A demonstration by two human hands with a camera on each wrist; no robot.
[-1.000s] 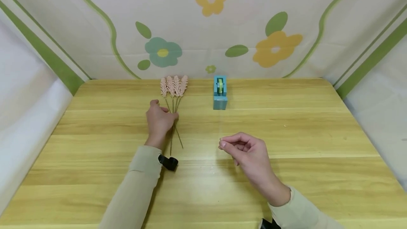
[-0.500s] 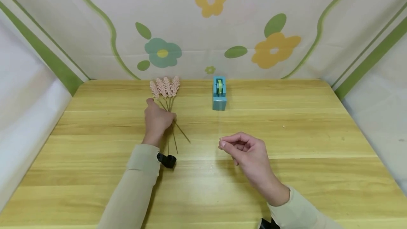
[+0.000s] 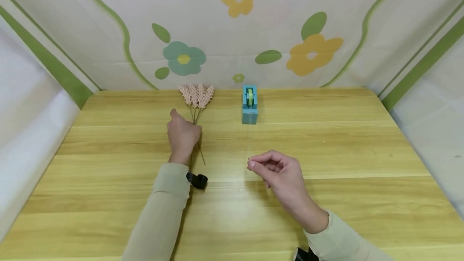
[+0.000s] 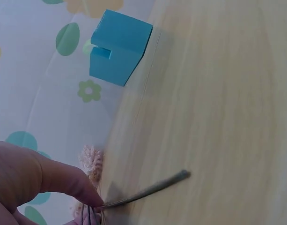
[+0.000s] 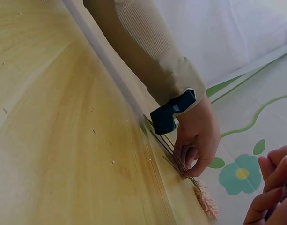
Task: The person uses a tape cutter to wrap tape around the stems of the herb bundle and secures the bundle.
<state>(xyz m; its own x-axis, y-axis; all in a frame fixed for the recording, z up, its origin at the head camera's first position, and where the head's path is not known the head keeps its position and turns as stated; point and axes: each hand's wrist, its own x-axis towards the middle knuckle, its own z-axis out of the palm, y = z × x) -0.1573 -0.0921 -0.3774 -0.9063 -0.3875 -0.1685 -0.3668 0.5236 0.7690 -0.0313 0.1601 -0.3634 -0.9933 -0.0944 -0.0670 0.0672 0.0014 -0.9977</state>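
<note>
My left hand (image 3: pixel 187 133) lies on the table and grips the thin stems (image 3: pixel 201 155) of a small bunch of pink flower spikes (image 3: pixel 197 94); in the right wrist view its fingers (image 5: pixel 192 157) curl round the stems (image 5: pixel 167 151). The left wrist view shows one fingertip (image 4: pixel 82 190) on a stem (image 4: pixel 152 187). My right hand (image 3: pixel 251 164) hovers mid-table with thumb and forefinger pinched on the end of a faint clear tape strip (image 3: pixel 249 140). The strip runs back to the blue tape dispenser (image 3: pixel 249 106).
The wooden table (image 3: pixel 344 152) is walled at the back and sides by a flower-printed cloth (image 3: pixel 311 51). The blue tape dispenser (image 4: pixel 119 47) stands near the back edge, right of the flowers. A black wrist camera (image 3: pixel 197 180) sits at my left cuff.
The bunch swung left, then back towards the dispenser, and its splayed stems now lie closer together under my left hand. My right hand has stayed almost still.
</note>
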